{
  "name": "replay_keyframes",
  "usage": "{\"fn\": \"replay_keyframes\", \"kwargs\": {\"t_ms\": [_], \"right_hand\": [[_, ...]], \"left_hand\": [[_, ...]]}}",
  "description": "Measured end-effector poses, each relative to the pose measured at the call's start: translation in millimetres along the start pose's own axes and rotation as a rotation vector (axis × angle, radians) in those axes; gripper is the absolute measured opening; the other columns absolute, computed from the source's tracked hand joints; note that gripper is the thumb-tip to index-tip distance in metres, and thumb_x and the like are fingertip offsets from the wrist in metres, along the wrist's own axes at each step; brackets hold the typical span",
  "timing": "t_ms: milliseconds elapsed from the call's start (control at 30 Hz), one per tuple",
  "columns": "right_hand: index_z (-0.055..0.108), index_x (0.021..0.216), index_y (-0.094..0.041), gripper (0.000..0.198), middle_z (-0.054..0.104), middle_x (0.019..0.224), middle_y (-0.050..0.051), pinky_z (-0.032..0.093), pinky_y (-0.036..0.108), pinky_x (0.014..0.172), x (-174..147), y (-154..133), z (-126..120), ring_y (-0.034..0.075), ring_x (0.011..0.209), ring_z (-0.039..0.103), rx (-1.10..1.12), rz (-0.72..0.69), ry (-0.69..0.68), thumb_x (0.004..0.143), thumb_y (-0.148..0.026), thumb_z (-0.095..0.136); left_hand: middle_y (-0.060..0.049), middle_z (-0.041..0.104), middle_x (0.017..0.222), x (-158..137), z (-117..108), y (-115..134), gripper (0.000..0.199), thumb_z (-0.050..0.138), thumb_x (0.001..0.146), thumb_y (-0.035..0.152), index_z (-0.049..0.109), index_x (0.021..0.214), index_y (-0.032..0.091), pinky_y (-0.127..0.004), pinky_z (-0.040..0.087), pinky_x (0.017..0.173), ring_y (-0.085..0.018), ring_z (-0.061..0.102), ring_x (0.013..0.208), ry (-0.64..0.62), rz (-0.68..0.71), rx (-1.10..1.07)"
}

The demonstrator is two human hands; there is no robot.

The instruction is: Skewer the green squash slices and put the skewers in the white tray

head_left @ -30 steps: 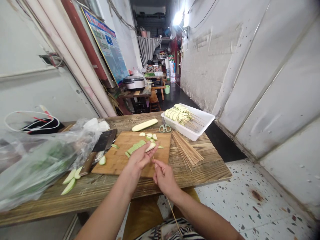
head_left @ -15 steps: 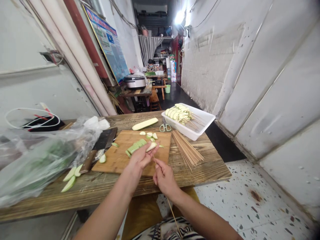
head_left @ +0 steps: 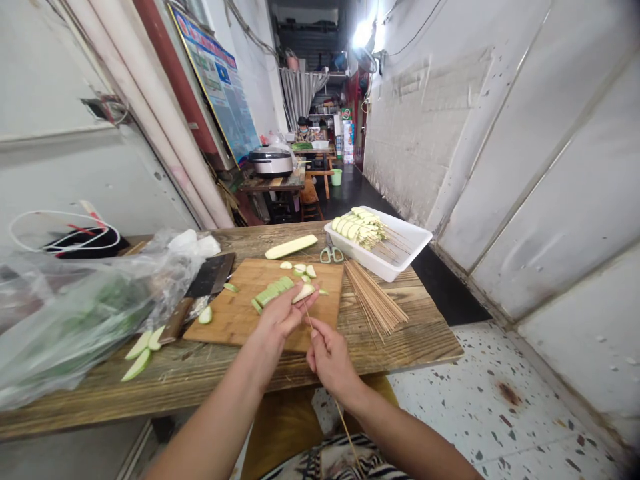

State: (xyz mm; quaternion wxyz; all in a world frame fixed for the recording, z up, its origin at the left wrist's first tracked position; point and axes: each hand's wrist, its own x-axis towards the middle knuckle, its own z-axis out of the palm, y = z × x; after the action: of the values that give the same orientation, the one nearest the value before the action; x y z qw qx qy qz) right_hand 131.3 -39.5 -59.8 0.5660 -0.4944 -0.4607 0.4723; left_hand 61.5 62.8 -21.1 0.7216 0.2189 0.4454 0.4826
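Note:
Over the wooden cutting board (head_left: 225, 327), my left hand (head_left: 280, 312) is closed on a pale zucchini slice (head_left: 304, 292). My right hand (head_left: 330, 353) pinches a thin bamboo skewer (head_left: 345, 423), whose upper end meets the underside of the slice; how deep it goes in is hidden by the fingers. The skewer's other end slants down toward my lap. On the board just beyond my left hand lies a row of green-skinned zucchini slices (head_left: 274, 289), with several loose end pieces (head_left: 300, 268) behind it.
A white tray (head_left: 400, 263) holds skewered slices at the back right, beside scissors (head_left: 331, 252) and a bundle of skewers (head_left: 377, 300). A peeled zucchini (head_left: 291, 247) lies behind the board. Left are a cleaver (head_left: 210, 275) and a plastic bag (head_left: 95, 313). A person (head_left: 303, 130) sits far back.
Both hands keep nearly the same pose on the slice and the skewer. The whole view has shifted very slightly.

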Motion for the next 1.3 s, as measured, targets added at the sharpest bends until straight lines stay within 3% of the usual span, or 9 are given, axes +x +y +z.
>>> {"fn": "replay_keyframes", "kwargs": {"t_ms": [500, 967, 1300], "right_hand": [[0.062, 0.092, -0.012, 0.031, 0.036, 0.042, -0.009, 0.025, 0.017, 0.035, 4.4, 4.9, 1.4, 0.007, 0.034, 0.032, -0.003, -0.009, 0.012, 0.088, -0.032, 0.038], [0.061, 0.098, -0.01, 0.034, 0.035, 0.042, -0.009, 0.027, 0.018, 0.036, 7.3, 18.3, -0.9, 0.007, 0.035, 0.032, -0.044, -0.067, 0.03, 0.087, -0.029, 0.035], [0.064, 0.097, -0.013, 0.032, 0.04, 0.044, -0.007, 0.03, 0.02, 0.04, 10.5, 22.1, 0.3, 0.01, 0.038, 0.037, -0.106, -0.091, 0.076, 0.088, -0.031, 0.038]], "left_hand": [[-0.01, 0.07, 0.077, -3.2, 2.0, 0.1, 0.01, 0.055, 0.077, 0.002, 0.063, 0.073, 0.008, -0.025, 0.056, 0.075, -0.017, 0.068, 0.076, -0.025, 0.03, 0.027], [-0.009, 0.067, 0.07, -2.3, 5.8, 0.0, 0.014, 0.05, 0.081, 0.003, 0.058, 0.071, 0.008, -0.025, 0.058, 0.063, -0.014, 0.066, 0.063, 0.103, -0.027, -0.004], [-0.01, 0.067, 0.069, -3.0, 5.6, -1.0, 0.013, 0.048, 0.082, 0.001, 0.056, 0.073, 0.008, -0.026, 0.058, 0.062, -0.017, 0.068, 0.064, 0.075, -0.048, -0.016]]}}
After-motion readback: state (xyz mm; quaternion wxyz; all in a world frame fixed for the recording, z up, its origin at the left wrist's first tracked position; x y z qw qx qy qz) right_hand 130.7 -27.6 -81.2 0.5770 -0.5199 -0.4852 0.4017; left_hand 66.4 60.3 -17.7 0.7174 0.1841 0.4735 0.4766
